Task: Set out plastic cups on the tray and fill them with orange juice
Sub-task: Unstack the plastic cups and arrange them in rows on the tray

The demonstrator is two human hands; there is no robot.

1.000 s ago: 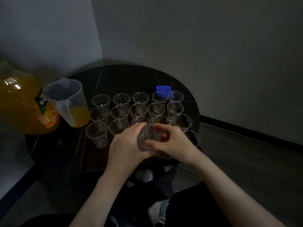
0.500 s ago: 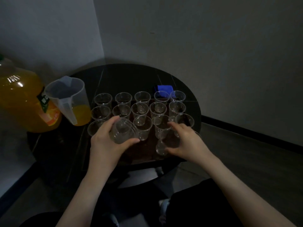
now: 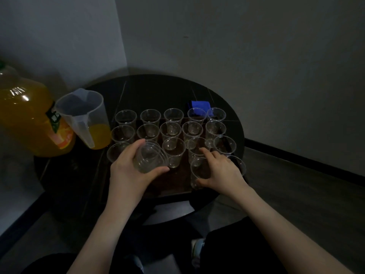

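Observation:
Several clear plastic cups [image 3: 170,128] stand upright and empty in rows on a dark brown tray [image 3: 169,183]. My left hand [image 3: 128,171] grips a tilted stack of nested cups [image 3: 151,159] over the tray's front left. My right hand [image 3: 219,171] holds a single cup [image 3: 198,172] upright at the tray's front right edge. A clear jug [image 3: 83,115] with a little orange juice at its bottom stands left of the tray. A big orange juice bottle [image 3: 29,119] sits further left.
The tray rests on a round black table [image 3: 158,89] set in a corner of grey walls. A blue object [image 3: 199,105] lies behind the back row of cups. My knees are below the table's front edge. Dark floor lies to the right.
My hands have come apart: the right one pulled a single cup off the stack and lowered it to the tray's front right. The left one moved left with the stack.

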